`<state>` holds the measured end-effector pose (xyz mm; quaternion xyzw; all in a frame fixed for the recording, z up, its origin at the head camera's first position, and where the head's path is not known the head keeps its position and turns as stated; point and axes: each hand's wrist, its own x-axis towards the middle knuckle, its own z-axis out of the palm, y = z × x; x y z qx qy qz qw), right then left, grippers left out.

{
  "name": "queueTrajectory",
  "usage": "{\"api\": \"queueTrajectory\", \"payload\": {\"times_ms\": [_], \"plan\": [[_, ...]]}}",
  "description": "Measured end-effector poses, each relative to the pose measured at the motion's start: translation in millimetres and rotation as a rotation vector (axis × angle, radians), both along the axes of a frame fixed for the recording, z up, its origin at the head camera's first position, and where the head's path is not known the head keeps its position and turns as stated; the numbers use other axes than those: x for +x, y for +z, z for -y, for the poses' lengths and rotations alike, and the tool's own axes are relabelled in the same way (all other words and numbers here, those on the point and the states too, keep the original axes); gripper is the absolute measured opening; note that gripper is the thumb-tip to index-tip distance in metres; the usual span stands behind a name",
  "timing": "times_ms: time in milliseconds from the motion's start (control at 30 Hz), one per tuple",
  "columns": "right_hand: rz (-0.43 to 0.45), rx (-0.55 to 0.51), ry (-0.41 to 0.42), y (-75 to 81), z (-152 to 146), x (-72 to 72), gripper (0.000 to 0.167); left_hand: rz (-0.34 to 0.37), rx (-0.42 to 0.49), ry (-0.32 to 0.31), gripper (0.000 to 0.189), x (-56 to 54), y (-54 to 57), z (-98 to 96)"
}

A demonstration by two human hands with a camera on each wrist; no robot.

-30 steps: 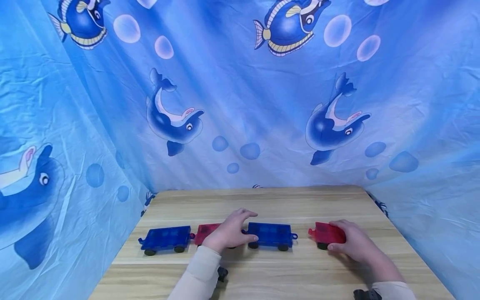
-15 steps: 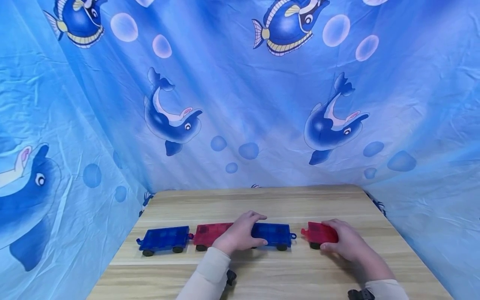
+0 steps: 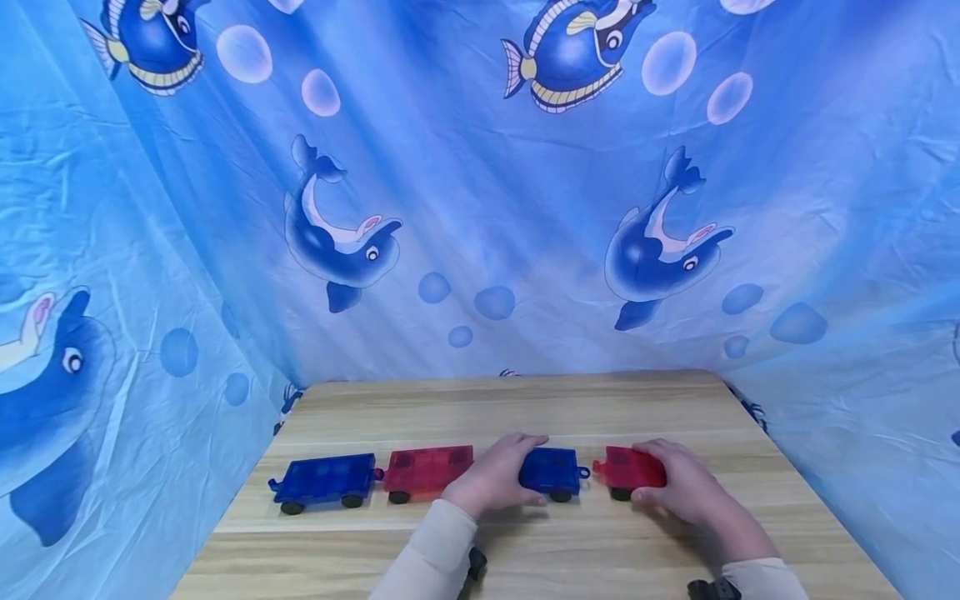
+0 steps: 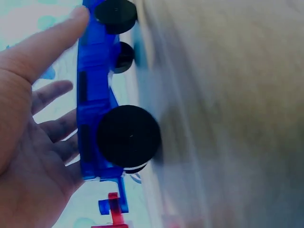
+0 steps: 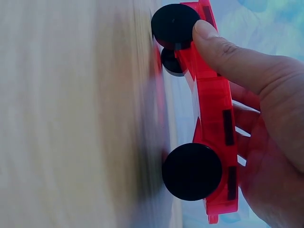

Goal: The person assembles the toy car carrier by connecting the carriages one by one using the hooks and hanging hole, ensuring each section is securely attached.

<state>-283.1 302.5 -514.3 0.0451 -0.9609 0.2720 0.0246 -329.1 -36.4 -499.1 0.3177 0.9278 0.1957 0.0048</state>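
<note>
A blue toy train car (image 3: 551, 472) stands on its black wheels near the middle of the table. My left hand (image 3: 501, 477) holds it from its left end, thumb along the near side and fingers on the far side. In the left wrist view, its hook (image 4: 114, 204) meets a red coupling piece. At the right, my right hand (image 3: 686, 483) grips a red toy train car (image 3: 633, 468), with the thumb by a wheel (image 5: 175, 26). The red car's coupling points left, a small gap away from the blue car's ring (image 3: 584, 472).
To the left stand another red train car (image 3: 427, 471) and another blue train car (image 3: 326, 479), joined end to end in the same row. The wooden table (image 3: 525, 408) meets a blue sea-print curtain (image 3: 450, 208) behind and at both sides.
My right hand has slid the red car left, narrowing the gap to the blue car. My left hand has shifted right, from above the other red car onto the blue one.
</note>
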Motion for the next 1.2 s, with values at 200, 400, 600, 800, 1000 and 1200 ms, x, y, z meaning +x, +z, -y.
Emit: {"api": "queueTrajectory", "payload": {"times_ms": [200,400,600,800,1000,1200], "plan": [[0.007,0.002,0.000,0.7,4,1.6,0.091,0.001,-0.036,0.037,0.087,1.6,-4.0,-2.2],[0.002,0.006,0.000,0.7,7,1.5,0.088,0.022,0.004,0.035,0.075,-0.4,-5.5,2.8],[-0.003,0.005,0.010,0.2,10,0.5,0.088,0.068,0.070,0.045,0.073,-0.2,-3.7,7.3],[0.004,0.014,0.004,0.2,14,-0.1,0.089,0.089,0.109,0.051,0.072,0.5,-1.3,9.0],[-0.016,0.023,0.026,0.5,17,0.7,0.089,0.098,0.124,0.059,0.071,0.1,-1.7,8.5],[-0.044,0.019,0.056,-1.6,19,1.4,0.087,0.087,0.121,0.048,0.070,0.6,-2.6,7.6]]}}
